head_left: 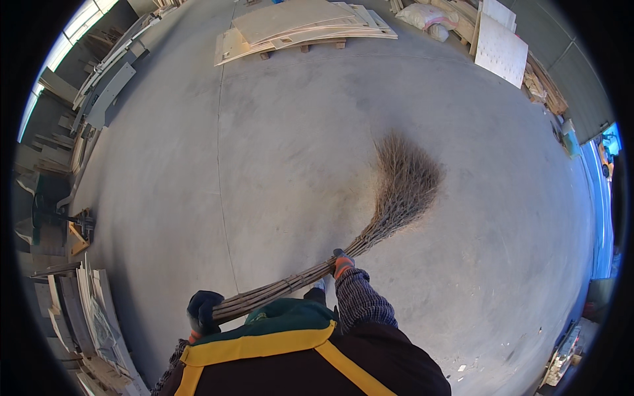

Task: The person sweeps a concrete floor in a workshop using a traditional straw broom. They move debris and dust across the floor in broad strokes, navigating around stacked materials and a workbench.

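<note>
The left hand (202, 310), in a dark glove with an orange cuff, lies toward half past seven from the middle of the view, clenched round the butt of the broom (395, 206). The right hand (342, 263), at half past five and gloved in dark and orange, grasps the same handle (281, 285) farther along, just below where the twigs spread. The handle, a bundle of thin sticks, slants up from half past seven, and the brush (407, 179) fans out between two and three o'clock; whether its tips touch the floor (290, 145) I cannot tell. Ribbed grey sleeves (364, 300) cover the forearms, and at six a shoe (319, 284) shows beyond the handle, near the yellow trim (261, 347) on the person's clothing. A thin dark line (219, 145) runs down the grey floor, left of the middle. Pale scraps (461, 368) are scattered between four and five. Farther out, wood strips (99, 323) stand at eight, a dark frame with an orange part (79, 232) just below nine, and long panels (112, 92) at ten. Stacked sheets (297, 26) rest on blocks at twelve, sacks (428, 16) lie near one, and a pale board (502, 51) leans toward two.
</note>
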### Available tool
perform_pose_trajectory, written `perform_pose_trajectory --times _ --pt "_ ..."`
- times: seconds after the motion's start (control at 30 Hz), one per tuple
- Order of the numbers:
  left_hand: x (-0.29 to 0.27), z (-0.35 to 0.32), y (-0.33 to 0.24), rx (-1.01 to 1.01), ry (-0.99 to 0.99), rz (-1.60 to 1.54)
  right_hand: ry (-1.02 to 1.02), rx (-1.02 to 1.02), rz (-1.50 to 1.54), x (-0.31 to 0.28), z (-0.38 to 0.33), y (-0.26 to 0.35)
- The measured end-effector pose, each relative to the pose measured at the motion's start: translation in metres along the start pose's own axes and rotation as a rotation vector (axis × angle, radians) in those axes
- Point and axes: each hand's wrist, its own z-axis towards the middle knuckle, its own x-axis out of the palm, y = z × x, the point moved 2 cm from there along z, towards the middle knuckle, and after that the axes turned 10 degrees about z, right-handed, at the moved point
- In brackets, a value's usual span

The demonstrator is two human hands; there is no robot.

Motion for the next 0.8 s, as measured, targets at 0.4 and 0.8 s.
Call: perform_pose_trajectory --times 0.4,0.8 --pt "0.024 0.040 0.005 -0.145 0.075 -0.336 0.069 0.218 0.412 -0.035 -0.039 0.067" --pt "-0.097 -0.016 0.102 -0.397 -0.484 -0.297 0.207 0.147 0.144 0.182 -0.094 0.020"
